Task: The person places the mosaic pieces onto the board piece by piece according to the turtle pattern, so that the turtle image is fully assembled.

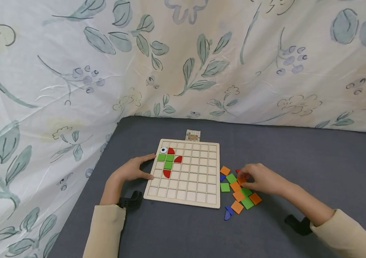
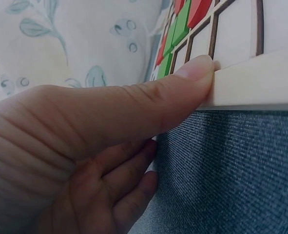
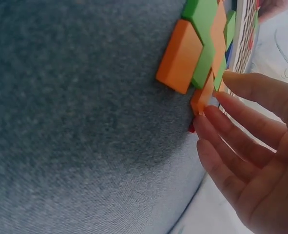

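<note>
My left hand (image 1: pixel 131 170) is at the left edge of a square wooden grid board (image 1: pixel 191 185), fingers and thumb spread. In the left wrist view the straight thumb (image 2: pixel 148 105) presses against the board's side. On the board's upper left lie an eye tile (image 1: pixel 163 150), several green squares (image 1: pixel 168 165) and red quarter-round tiles (image 1: pixel 167 173). Over the loose tiles right of the board, my right hand (image 1: pixel 261 178) reaches down with bent fingers. Its fingertips are at an orange square tile (image 3: pixel 201 100), thumb apart from the fingers; firm contact is hard to tell.
Loose orange, green (image 1: pixel 224 187) and blue tiles (image 1: pixel 227 215) lie close along the board's right side, some overlapping. A small picture card (image 1: pixel 193 135) touches the board's far edge. A floral cloth (image 1: pixel 183 64) hangs behind the dark grey table (image 1: pixel 299 157).
</note>
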`<state>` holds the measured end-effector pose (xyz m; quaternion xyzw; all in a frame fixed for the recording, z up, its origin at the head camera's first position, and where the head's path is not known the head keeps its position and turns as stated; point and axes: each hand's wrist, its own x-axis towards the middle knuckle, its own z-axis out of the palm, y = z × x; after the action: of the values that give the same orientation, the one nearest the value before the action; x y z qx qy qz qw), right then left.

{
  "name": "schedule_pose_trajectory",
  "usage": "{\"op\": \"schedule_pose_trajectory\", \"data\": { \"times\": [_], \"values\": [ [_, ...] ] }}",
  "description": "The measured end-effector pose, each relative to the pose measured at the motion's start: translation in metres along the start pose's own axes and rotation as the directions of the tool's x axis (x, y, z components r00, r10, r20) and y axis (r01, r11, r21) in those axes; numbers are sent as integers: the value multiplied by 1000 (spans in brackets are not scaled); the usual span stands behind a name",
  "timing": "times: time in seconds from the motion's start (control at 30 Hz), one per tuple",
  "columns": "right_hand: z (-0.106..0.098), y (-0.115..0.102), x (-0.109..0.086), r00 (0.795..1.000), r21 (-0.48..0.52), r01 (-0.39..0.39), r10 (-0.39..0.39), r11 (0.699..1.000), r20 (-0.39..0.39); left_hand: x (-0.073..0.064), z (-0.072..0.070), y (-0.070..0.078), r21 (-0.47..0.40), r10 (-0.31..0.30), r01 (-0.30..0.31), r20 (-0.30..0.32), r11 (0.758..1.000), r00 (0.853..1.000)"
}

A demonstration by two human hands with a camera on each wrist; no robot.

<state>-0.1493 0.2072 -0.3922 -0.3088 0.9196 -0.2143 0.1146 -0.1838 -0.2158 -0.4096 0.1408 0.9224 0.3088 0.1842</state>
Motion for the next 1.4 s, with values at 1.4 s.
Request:
{"op": "schedule_pose_trajectory", "data": {
  "times": [1.4],
  "values": [
    [1, 3, 7, 1000, -79, 28, -28, 996, -7, 1, 1, -1, -6, -20, 20, -15, 1000, 1000]
  ]
}}
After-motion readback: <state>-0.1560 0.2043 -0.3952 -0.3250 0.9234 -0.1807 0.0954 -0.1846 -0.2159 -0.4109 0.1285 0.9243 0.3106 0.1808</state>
